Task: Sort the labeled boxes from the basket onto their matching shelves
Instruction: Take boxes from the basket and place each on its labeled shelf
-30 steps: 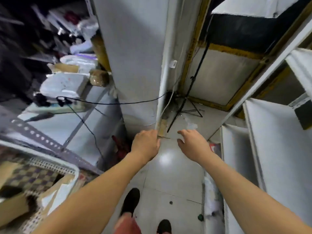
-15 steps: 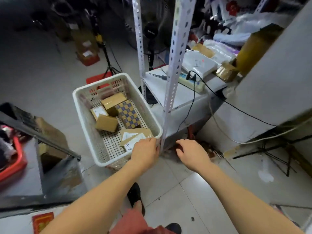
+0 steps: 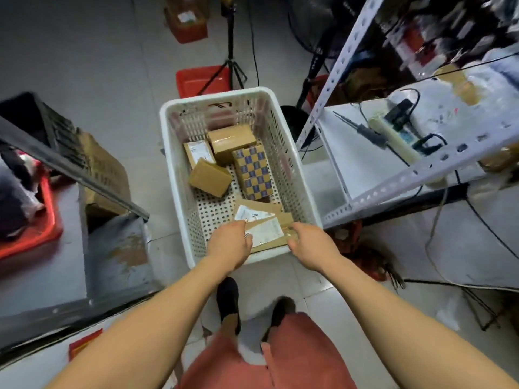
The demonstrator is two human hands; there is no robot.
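A white perforated basket (image 3: 174,175) stands on the floor right in front of me. Inside lie two plain brown boxes (image 3: 210,177), a blue-and-yellow checkered box (image 3: 254,171) and a white-labelled box (image 3: 198,151) at the far end. At the near end, a flat cardboard box with a white label (image 3: 267,234) sits over another labelled box (image 3: 252,214). My left hand (image 3: 229,244) grips its left edge and my right hand (image 3: 310,245) grips its right edge, with the fingers curled round it. The label's writing is too small to read.
A white slotted-metal shelf (image 3: 373,196) on the right carries a power strip (image 3: 393,136) and cables. A grey shelf rail (image 3: 84,175) and a red tray (image 3: 31,237) are on the left. A tripod (image 3: 230,63) and red bin (image 3: 196,80) stand beyond the basket. My feet (image 3: 229,299) are just behind it.
My view swung from the wall round and down to the basket. Both hands moved from empty air in over its near rim and took hold of the labelled box.
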